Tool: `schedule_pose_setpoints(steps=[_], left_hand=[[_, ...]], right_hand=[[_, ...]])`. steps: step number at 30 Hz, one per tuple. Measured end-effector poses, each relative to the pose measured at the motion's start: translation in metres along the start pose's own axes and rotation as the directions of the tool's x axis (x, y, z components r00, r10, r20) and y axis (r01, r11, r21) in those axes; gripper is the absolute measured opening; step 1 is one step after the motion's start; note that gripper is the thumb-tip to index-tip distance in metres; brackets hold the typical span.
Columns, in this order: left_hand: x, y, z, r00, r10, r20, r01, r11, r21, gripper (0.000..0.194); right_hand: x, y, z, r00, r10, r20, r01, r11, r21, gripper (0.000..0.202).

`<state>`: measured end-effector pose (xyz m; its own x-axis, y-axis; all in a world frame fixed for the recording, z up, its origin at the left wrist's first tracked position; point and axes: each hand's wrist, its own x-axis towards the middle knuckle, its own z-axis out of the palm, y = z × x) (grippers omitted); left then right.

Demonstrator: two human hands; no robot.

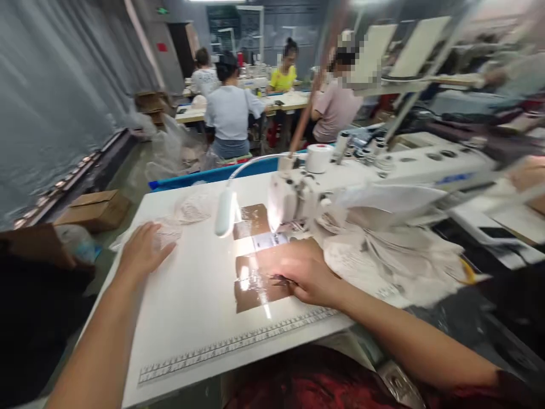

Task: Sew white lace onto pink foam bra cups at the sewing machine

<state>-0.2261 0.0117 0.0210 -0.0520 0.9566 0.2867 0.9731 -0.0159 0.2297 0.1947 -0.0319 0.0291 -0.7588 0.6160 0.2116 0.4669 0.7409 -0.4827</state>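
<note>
At the left of the white table, my left hand [142, 250] rests with its thumb apart from the fingers. It touches a pale lacy fabric piece [168, 234]; how much lies under the palm is hidden. Another lacy piece [193, 209] lies just beyond. Below the needle of the sewing machine [292, 199], my right hand [306, 270] is curled around small dark thread snips [281, 279], their tips pointing left. Most of the snips are hidden in the fingers. Under that hand, brown tape patches [251, 292] show on the table by the metal needle plate [270, 241].
A lamp [223, 213] on a bent neck hangs left of the needle. Pale fabric pieces [383, 250] are heaped right of the machine. A ruler strip [230, 343] runs along the front edge. Cardboard boxes [91, 210] stand on the floor at left. Several people [232, 108] sit at tables behind.
</note>
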Motion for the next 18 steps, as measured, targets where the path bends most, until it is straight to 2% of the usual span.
schedule_pose_setpoints(steps=[2,4,6,8,9,10,11,12,14,16,18], left_hand=[[-0.011,0.023,-0.011,0.991,0.018,0.129,-0.009,0.997,-0.072,0.050],[-0.030,0.053,-0.020,0.948,-0.044,0.317,0.090,0.987,-0.131,0.047],[-0.050,0.090,-0.025,0.872,0.021,0.489,0.101,0.970,-0.221,0.050],[-0.064,0.132,-0.028,0.808,0.137,0.573,0.070,0.943,-0.324,0.049],[-0.068,0.154,-0.028,0.777,0.207,0.594,0.046,0.923,-0.382,0.047],[-0.070,0.177,-0.028,0.741,0.283,0.609,0.024,0.895,-0.445,0.044],[-0.071,0.200,-0.027,0.703,0.360,0.614,0.009,0.858,-0.513,0.041],[-0.070,0.224,-0.025,0.660,0.434,0.613,0.005,0.814,-0.581,0.038],[-0.066,0.269,-0.016,0.556,0.573,0.602,0.023,0.713,-0.701,0.036],[-0.061,0.312,0.000,0.449,0.669,0.593,0.133,0.606,-0.784,0.039],[-0.055,0.348,0.022,0.414,0.701,0.582,0.290,0.504,-0.814,0.044]], right_hand=[[-0.047,0.008,-0.016,0.986,0.129,-0.106,-0.131,0.991,-0.021,0.023],[-0.096,0.021,-0.032,0.929,0.265,-0.258,-0.291,0.954,-0.070,0.022],[-0.141,0.038,-0.048,0.785,0.394,-0.477,-0.504,0.855,-0.124,0.022],[-0.179,0.054,-0.064,0.625,0.454,-0.635,-0.680,0.717,-0.156,0.029],[-0.195,0.061,-0.071,0.559,0.479,-0.677,-0.746,0.646,-0.159,0.035],[-0.208,0.067,-0.077,0.508,0.507,-0.696,-0.796,0.586,-0.154,0.041],[-0.217,0.072,-0.082,0.486,0.527,-0.697,-0.819,0.553,-0.152,0.048],[-0.224,0.077,-0.085,0.489,0.537,-0.687,-0.822,0.548,-0.157,0.055],[-0.228,0.083,-0.086,0.547,0.537,-0.642,-0.789,0.588,-0.180,0.068],[-0.225,0.088,-0.082,0.607,0.542,-0.582,-0.757,0.617,-0.215,0.074],[-0.219,0.093,-0.077,0.621,0.569,-0.538,-0.762,0.599,-0.246,0.072]])
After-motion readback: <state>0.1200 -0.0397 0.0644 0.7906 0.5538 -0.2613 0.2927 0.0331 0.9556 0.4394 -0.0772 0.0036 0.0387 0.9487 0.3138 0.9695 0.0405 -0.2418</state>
